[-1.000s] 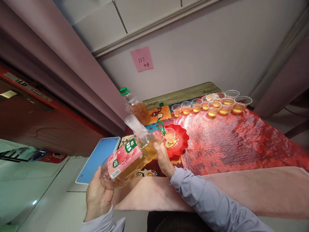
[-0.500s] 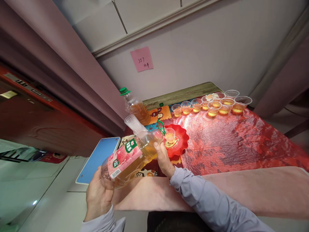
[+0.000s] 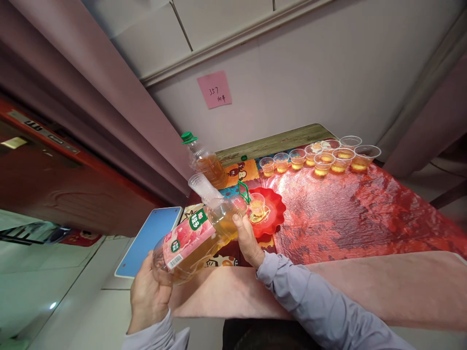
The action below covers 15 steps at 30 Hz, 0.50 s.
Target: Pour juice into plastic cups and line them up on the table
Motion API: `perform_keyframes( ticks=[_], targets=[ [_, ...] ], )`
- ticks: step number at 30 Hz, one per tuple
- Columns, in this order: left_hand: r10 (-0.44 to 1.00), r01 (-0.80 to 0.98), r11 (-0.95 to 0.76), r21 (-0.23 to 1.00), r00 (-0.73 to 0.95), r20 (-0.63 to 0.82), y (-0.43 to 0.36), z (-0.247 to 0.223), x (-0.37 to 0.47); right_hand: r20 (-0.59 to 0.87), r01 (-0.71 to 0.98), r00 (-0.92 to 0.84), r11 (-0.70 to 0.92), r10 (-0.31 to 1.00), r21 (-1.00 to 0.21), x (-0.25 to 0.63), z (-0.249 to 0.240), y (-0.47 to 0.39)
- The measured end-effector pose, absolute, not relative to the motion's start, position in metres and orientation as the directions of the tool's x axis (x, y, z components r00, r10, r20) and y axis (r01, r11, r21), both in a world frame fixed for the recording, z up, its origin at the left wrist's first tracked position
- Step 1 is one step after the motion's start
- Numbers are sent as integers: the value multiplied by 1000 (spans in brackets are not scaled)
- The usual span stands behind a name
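Note:
A large clear juice bottle (image 3: 191, 238) with a pink label lies tilted in the air, its neck lower right over the red scalloped tray (image 3: 279, 214). My left hand (image 3: 150, 291) is wrapped round its base. Near the neck, my right hand (image 3: 248, 240) grips the bottle, thumb on top; its other fingers are mostly hidden. A clear plastic cup (image 3: 257, 204) with some yellow liquid stands in the tray at the bottle's mouth. The green handle (image 3: 243, 191) sticks up beside the mouth.
Behind the held bottle stand a second juice bottle (image 3: 206, 163) with a green cap and a stack of clear cups (image 3: 204, 188). Several cups of yellow juice (image 3: 322, 164) stand along the table's back right. A small green cap (image 3: 244, 158) lies near the back edge. A blue board (image 3: 146, 240) is at left.

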<state>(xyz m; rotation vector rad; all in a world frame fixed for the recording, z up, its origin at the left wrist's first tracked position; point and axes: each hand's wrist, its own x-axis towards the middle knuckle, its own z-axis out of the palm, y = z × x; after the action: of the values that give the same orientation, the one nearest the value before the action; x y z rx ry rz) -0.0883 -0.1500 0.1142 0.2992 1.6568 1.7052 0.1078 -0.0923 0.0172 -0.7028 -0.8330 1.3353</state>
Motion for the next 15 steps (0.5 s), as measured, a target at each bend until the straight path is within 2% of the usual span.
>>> perform_keyframes(
  ticks=[15],
  targets=[
    [689, -389, 57, 920, -651, -318, -152, 94, -114, 97, -537, 61, 115, 993, -836, 105, 13, -93]
  ],
)
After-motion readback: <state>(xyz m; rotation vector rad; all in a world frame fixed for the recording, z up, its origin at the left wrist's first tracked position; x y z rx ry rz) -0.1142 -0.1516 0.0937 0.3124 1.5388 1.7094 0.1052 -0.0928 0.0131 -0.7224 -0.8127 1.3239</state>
